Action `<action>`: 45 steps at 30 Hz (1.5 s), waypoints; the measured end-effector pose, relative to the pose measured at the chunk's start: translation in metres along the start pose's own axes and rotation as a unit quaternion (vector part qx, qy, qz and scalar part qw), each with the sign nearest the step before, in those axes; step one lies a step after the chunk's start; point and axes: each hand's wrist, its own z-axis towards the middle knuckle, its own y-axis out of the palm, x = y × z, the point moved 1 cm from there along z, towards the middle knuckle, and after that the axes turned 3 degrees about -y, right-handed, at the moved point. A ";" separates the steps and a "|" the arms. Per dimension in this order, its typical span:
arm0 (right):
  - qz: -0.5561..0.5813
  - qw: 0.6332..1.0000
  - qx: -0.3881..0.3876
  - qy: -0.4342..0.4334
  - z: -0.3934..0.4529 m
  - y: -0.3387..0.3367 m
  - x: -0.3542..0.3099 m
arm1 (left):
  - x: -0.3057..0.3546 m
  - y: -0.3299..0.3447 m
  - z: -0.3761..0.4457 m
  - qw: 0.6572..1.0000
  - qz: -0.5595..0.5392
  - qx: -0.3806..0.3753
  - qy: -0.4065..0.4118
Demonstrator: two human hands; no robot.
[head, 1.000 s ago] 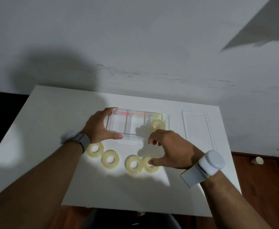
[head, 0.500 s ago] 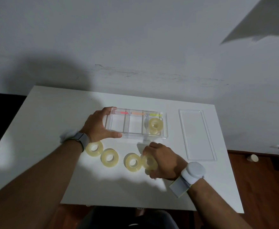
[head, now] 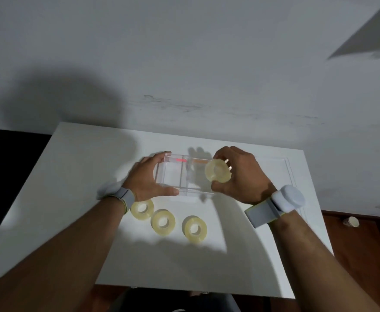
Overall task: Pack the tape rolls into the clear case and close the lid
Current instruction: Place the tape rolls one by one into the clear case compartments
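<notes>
My right hand (head: 240, 176) hides the case's (head: 173, 174) right end, fingers clamped on a yellowish roll (head: 218, 171) above it; left hand (head: 146, 179) grips its left end.

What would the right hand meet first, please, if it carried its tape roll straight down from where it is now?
Probably the clear plastic case: the right hand holds a yellowish tape roll over its right part. Which compartment lies beneath is hidden.
</notes>
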 end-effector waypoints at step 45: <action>-0.064 0.993 -0.074 -0.061 0.014 0.038 -0.008 | -0.022 -0.006 0.009 0.996 0.071 -0.018 0.055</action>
